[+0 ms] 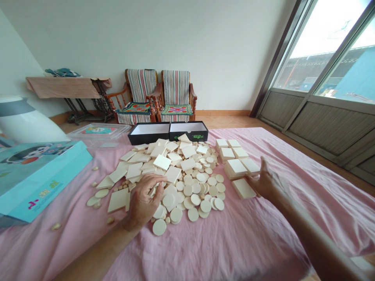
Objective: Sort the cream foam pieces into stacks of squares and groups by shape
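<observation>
A loose heap of cream square tiles and round discs covers the middle of a pink bedsheet. My left hand is curled over the near-left part of the heap, fingertips among the discs, and I cannot tell whether it grips one. My right hand sits at the right of the heap, with spread thumb and fingers beside a stack of square tiles. Another tile stack lies just below that thumb. Several neat tile stacks stand farther back.
An open black box in two halves stands behind the heap. A turquoise packaging box lies at the left, with a clear plastic lid behind it. Small beige pieces lie scattered on the sheet's left side.
</observation>
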Available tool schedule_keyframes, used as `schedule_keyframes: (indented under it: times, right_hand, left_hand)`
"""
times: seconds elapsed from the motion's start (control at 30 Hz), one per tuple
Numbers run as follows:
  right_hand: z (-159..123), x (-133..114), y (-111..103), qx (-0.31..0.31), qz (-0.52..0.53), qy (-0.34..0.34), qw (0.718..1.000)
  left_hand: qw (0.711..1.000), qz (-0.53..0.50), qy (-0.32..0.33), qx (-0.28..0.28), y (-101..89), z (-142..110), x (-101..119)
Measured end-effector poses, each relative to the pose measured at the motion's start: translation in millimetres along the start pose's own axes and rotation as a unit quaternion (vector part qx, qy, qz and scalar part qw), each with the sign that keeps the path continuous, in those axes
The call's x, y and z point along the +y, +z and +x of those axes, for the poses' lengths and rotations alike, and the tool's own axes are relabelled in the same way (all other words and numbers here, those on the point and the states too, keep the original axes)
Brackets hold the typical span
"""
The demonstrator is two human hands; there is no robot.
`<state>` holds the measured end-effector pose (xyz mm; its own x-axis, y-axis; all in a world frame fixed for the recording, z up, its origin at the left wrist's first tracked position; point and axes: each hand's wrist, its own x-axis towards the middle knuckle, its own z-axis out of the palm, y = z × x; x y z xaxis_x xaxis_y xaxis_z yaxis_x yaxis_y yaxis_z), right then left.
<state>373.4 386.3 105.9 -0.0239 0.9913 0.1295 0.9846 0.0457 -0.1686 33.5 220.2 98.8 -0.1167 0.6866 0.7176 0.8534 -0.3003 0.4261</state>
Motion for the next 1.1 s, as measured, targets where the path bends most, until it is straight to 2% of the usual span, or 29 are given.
schedule_keyframes:
  times: [0.17, 0.43, 0.63, 0.77, 0.87, 0.97, 1.03, 1.1]
  right_hand:
    - [-1, -5, -1, 0.007, -0.054, 0.013, 0.998]
    - [-4, -12, -7, 0.006, -0.060, 0.014, 0.998]
    - [-5, -4, -5, 0.017, -0.047, 0.014, 0.999]
    - [-7, 6, -11, 0.043, -0.044, -0.017, 0.998]
    - [-9, 4, -24, 0.120, -0.015, -0.052, 0.991]
    - [-17, -18, -33, 0.176, 0.096, -0.140, 0.970]
    - [-25, -45, -33, 0.142, 0.174, -0.222, 0.949]
    - [-35, -78, -30, 0.068, 0.210, -0.305, 0.926]
  left_hand:
    - [1.000, 0.000, 0.000, 0.001, 1.3, 1, 0]
    - [1.000, -0.001, 0.001, -0.001, 0.0, -1, -1]
    - [1.000, -0.001, 0.005, -0.002, 0.2, -1, -1]
    - [1.000, -0.001, 0.005, 0.003, 1.2, 0, 0]
    - [1.000, -0.005, -0.001, 0.012, 0.1, 1, 1]
    - [1.000, -0.007, -0.005, 0.023, -3.0, 3, 2]
    - [1.000, -0.006, -0.004, 0.029, -5.4, 4, 2]
    - [0.999, -0.004, -0.002, 0.033, -7.3, 5, 2]
